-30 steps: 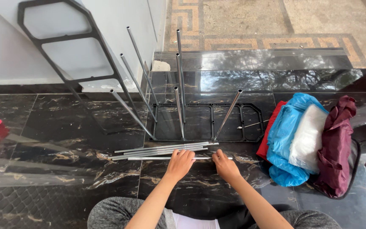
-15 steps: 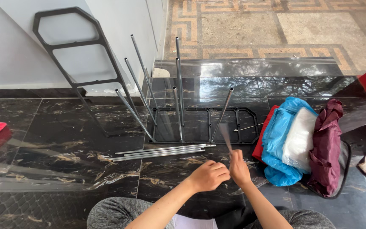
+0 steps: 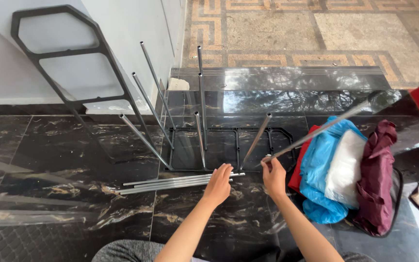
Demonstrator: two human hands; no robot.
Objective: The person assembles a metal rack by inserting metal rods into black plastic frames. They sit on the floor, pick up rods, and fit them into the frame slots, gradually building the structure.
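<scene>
Since the earlier frame, a metal rod point(image 3: 316, 132) has been swung toward 2 o'clock, pinched by the right hand point(image 3: 273, 175). The left hand point(image 3: 217, 184), fingers released, is rested on the rod bundle point(image 3: 170, 182). Seating the rod in the black frame point(image 3: 233, 148) seems next, calling for careful aim.

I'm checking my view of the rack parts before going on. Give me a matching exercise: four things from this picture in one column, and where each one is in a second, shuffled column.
Things:
1. loose metal rods
2. single metal rod
3. black frame panel
4. fabric bundle

Places:
A. leaning against the white wall
B. held in the right hand, slanting up to the right
C. lying flat on the dark floor, under the left hand
D. piled on the floor at the right

Pairs: 1-C, 2-B, 3-A, 4-D
</scene>
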